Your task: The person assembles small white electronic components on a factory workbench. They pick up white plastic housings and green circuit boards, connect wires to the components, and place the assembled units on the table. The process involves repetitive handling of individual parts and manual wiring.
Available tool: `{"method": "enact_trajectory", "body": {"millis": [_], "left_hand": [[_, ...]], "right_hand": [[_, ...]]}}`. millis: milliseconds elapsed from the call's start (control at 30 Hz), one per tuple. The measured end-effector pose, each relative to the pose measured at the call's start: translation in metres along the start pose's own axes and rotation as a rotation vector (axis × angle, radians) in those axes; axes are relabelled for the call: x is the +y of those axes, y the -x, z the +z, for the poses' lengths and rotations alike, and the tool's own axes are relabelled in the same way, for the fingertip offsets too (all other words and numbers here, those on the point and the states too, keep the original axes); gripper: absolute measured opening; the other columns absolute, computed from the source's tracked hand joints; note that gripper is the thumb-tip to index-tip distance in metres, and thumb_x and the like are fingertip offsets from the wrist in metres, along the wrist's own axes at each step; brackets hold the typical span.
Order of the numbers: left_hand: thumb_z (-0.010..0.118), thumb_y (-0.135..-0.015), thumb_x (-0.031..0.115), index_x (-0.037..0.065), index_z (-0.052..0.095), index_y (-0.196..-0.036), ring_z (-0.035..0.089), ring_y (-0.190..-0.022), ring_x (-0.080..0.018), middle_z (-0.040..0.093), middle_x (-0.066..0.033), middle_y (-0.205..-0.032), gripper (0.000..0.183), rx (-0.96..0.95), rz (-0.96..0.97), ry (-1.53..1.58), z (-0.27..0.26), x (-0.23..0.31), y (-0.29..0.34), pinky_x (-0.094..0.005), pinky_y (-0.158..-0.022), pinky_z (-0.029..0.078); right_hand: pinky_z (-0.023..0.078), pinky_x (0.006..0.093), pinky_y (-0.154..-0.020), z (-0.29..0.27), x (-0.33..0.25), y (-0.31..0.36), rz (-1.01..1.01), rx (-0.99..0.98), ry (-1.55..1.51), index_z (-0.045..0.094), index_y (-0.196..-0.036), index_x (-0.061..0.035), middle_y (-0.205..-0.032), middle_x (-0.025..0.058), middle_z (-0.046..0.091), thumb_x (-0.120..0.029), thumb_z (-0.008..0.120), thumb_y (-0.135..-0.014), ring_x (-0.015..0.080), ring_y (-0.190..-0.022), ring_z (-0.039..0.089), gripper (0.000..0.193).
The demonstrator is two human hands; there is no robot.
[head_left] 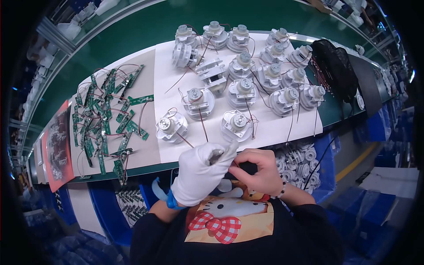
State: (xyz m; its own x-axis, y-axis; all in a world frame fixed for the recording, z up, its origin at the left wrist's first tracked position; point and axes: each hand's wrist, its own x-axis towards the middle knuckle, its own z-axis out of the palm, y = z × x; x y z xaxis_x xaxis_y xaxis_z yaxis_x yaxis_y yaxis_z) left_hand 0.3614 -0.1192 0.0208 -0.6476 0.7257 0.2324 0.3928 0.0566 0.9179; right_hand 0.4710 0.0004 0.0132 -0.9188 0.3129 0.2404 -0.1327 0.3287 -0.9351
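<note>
"What's being held?"
"I cannot tell: left hand (198, 173) (gloved) and right hand (261, 171) are pinching nearly closed, side by side."
"And the white motor units (234, 127)?"
"They're standing just beyond, farther off."

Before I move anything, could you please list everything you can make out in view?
Motor assemblies: about seventeen, white, mostly on the white sheet
Wired circuit boards: uncounted pile, green, on the beige mat, left
Orange sheet: one, orange, far left
Black mesh fabric: one heap, black, right end
Blue bins: at least two, blue, below the bench
White plastic parts: uncounted, white, right bin
Bench: one, green, under the sheets
Wrist strap: one, blue, left wrist
Left hand: one, white-gloved, lower middle
Right hand: one, bare, beside it
</note>
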Motion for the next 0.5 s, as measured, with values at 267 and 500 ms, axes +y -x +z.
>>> {"method": "enact_trajectory", "body": {"millis": [267,500], "left_hand": [[0.065,-0.079,0.013,0.002,0.057,-0.070,0.056,-0.046,-0.0200,0.056,-0.0081,-0.055,0.017,0.016,0.009,-0.379,-0.019,0.015,0.008,-0.0281,-0.043,0.043],[0.065,-0.077,0.007,0.002,0.064,-0.083,0.060,-0.059,-0.0161,0.062,-0.0077,-0.069,0.007,-0.198,0.098,-0.214,-0.041,0.018,-0.003,-0.0250,-0.054,0.046]], "right_hand": [[0.045,0.0313,-0.053,0.018,0.007,-0.009,-0.346,0.052,0.302,0.061,-0.086,-0.0003,-0.068,0.0085,0.059,-0.007,0.069,-0.067,0.0236,-0.057,0.057,0.021],[0.045,0.0296,-0.049,0.017,0.006,-0.001,-0.245,-0.010,0.225,0.062,-0.080,-0.0005,-0.060,0.0089,0.057,-0.006,0.067,-0.070,0.0243,-0.053,0.056,0.012]]}}
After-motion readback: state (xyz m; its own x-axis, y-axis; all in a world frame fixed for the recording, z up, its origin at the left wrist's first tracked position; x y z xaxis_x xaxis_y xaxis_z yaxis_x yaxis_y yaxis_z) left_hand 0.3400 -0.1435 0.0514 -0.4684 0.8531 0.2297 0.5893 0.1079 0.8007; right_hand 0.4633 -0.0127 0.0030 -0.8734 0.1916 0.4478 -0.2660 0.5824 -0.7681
